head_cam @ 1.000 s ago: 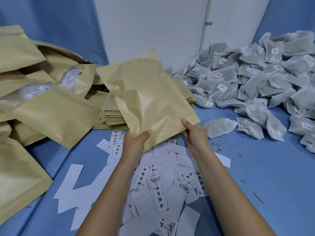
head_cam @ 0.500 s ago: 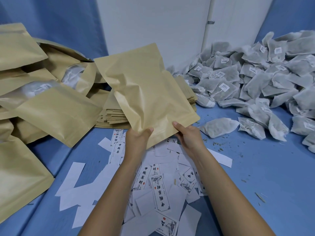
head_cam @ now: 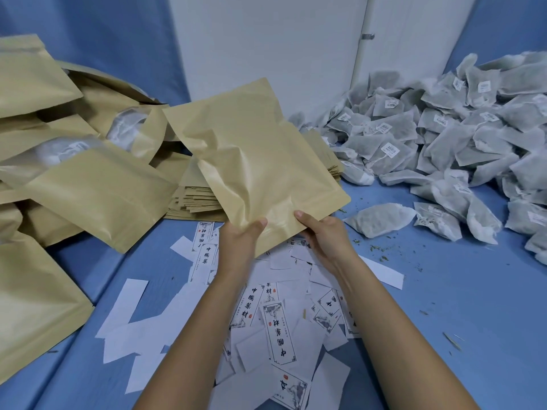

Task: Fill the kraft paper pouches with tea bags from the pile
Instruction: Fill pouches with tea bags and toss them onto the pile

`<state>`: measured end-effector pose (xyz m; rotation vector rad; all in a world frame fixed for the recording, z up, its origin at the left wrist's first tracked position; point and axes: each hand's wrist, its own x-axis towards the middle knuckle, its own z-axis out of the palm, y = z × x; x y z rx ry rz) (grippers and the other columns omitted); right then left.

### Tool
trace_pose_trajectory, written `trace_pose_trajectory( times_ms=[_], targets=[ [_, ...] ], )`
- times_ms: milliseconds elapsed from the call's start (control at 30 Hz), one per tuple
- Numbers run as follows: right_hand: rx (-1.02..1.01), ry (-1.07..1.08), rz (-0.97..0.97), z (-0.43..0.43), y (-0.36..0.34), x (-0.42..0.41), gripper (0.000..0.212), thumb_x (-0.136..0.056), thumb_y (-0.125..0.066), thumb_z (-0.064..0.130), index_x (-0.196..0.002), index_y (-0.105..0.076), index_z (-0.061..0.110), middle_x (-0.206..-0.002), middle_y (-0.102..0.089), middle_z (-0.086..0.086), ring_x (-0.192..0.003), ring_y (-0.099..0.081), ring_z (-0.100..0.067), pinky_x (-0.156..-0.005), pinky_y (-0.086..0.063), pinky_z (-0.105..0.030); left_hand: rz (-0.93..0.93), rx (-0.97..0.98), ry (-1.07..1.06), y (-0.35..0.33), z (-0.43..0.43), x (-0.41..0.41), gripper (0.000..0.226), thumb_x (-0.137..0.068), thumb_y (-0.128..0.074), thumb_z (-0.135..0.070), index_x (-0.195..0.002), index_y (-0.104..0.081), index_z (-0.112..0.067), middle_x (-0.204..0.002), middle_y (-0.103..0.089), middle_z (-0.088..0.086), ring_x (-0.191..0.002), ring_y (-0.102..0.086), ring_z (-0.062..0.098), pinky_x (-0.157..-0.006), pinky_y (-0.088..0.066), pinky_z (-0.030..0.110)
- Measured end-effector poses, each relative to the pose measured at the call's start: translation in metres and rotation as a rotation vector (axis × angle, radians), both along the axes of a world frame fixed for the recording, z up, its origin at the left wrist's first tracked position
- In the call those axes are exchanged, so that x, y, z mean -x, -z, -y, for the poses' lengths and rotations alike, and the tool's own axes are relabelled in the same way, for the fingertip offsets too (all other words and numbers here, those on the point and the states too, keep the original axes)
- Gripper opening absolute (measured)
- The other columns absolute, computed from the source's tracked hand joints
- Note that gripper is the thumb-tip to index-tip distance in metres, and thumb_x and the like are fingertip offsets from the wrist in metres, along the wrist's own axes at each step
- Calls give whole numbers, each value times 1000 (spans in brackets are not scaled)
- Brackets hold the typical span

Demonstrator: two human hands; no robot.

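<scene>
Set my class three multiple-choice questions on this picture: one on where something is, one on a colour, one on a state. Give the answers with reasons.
1. Where does the tea bag pile lie? A. On the person's right. B. On the person's left. C. On a shelf.
2. What colour is the table? A. Red. B. Blue. C. Green.
3. How is the raised pouch? A. Flat on the table. B. Torn in half. C. Held up by its lower edge.
Answers: 1 A, the bags are heaped at the right. 2 B, blue surface shows between things. 3 C, the left grip and right grip pinch its lower edge.
</scene>
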<state>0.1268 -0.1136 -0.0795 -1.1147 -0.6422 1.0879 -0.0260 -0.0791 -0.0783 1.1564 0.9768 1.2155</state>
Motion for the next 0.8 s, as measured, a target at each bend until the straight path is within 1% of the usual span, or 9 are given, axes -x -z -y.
trace_pose_trajectory(
  times_ms=[100, 200, 300, 367, 433, 533, 633, 700, 800],
  targets=[
    [-14, -68, -14, 1, 2, 9, 6, -86, -65, 2, -80, -65, 2, -67, -70, 2, -54, -63, -6, -51, -47, -14, 1, 22, 2, -1, 1, -1, 29, -86, -65, -7, -114, -63, -12, -101, -72, 3, -94, -69, 17, -78, -55, 26],
    [9, -39, 64, 1, 1, 8, 9, -84, -68, 4, -75, -66, 4, -69, -70, -1, -55, -62, -10, -51, -46, -17, 15, 38, 8, -1, 0, 0, 25, -86, -65, -7, -109, -64, -17, -99, -72, 1, -95, -68, 20, -82, -54, 36],
    [-2, -86, -4, 2, 0, 10, 4, -85, -67, 5, -83, -67, 1, -79, -74, -4, -69, -69, -15, -59, -51, -18, 11, 45, -1, 0, -1, -1, 19, -87, -64, -10, -102, -64, -22, -99, -72, 1, -95, -68, 21, -87, -53, 43],
    [18, -115, -14, 3, 2, 15, 5, -85, -67, 4, -82, -66, 0, -73, -73, -4, -63, -69, -11, -55, -50, -15, 10, 52, -11, 1, -1, -2, 11, -91, -61, -17, -100, -65, -22, -96, -72, -1, -94, -68, 22, -87, -53, 48],
    [64, -75, 86, 2, 2, 18, 13, -82, -71, 8, -71, -65, 4, -60, -68, 0, -50, -61, -9, -51, -46, -15, 31, 97, -46, 2, -1, -4, 12, -95, -54, -32, -99, -64, -27, -95, -71, -7, -94, -67, 17, -86, -53, 44],
    [73, -78, 84, 1, 2, 17, 10, -82, -71, 9, -75, -67, 3, -67, -70, -1, -58, -63, -12, -57, -50, -19, 52, 166, -77, 4, -3, -5, 21, -96, -45, -46, -105, -59, -32, -102, -68, -10, -98, -64, 10, -77, -52, 29],
    [72, -104, 3, 1, 4, 22, 9, -84, -68, 5, -85, -66, -4, -78, -73, -5, -66, -67, -14, -59, -52, -18, 37, 139, -82, 5, -3, -5, 20, -97, -44, -45, -99, -59, -32, -95, -68, -13, -84, -65, -1, -61, -49, 15],
    [99, -78, 100, 2, 4, 23, 15, -82, -71, 8, -80, -64, -5, -68, -66, -10, -54, -59, -13, -54, -47, -18, 41, 135, -80, 4, -3, -5, 19, -97, -45, -44, -95, -60, -32, -89, -68, -15, -76, -65, -4, -53, -47, 11],
    [83, -96, 101, 1, 3, 23, 14, -85, -67, 6, -74, -62, 0, -54, -64, 2, -42, -55, -4, -45, -42, -12, 52, 126, -84, 5, -3, -5, 18, -98, -45, -42, -91, -59, -33, -86, -68, -17, -76, -65, -3, -58, -48, 15]
  ],
)
